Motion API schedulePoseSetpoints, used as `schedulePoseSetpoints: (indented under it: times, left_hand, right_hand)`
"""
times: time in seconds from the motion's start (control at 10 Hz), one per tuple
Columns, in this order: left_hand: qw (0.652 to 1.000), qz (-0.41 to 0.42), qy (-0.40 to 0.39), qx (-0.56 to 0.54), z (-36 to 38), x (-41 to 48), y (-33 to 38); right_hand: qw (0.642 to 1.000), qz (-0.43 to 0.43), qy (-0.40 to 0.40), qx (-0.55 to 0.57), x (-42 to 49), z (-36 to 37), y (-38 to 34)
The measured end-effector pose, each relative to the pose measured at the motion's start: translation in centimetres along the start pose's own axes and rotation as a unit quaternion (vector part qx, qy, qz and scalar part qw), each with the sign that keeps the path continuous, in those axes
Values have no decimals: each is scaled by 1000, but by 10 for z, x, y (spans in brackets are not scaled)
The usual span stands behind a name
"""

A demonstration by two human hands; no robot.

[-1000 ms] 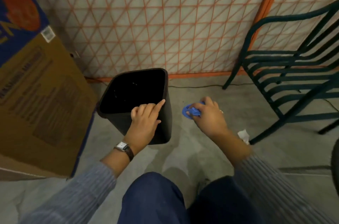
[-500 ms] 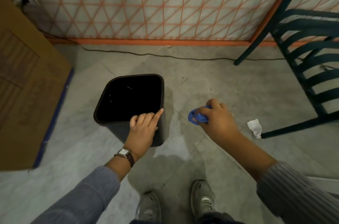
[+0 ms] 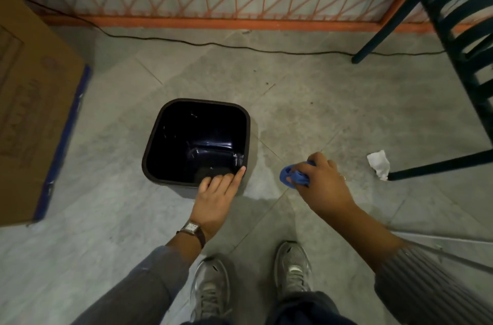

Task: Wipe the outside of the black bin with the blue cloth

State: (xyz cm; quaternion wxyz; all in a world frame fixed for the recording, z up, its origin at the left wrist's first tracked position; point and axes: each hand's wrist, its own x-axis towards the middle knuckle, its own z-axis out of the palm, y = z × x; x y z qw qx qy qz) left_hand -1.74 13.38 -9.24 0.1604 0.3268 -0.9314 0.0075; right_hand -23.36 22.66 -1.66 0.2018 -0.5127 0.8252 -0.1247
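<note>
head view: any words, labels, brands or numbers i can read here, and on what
No text reads clearly.
cardboard box: dark print on its side, too blurred to read.
wristwatch: dial too small to read.
black bin, blue cloth: no markings show.

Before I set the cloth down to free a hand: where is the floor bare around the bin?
Bare floor lies between the black bin and the cable, and between bin and cardboard box. Crowded on its right: right hand, paper scrap, chair leg.
</note>
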Motion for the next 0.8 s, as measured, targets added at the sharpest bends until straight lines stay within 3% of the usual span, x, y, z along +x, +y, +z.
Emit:
schedulePoseSetpoints:
  times: [0.2,0.3,0.6,0.8]
  left_hand:
    - [997,7,-79,22,19,-36,13]
    - [999,15,-40,16,11,-36,15]
    - [998,14,-5,-69,-53,68,-1]
    - [996,36,-60,-60,-35,123,-27]
  right_hand:
    - [996,69,-46,29,-9,21,7]
    - [991,102,-62,62,-13,30,11]
    - [960,220,-81,152,53,79,16]
    - [945,208,-147,206,92,125,33]
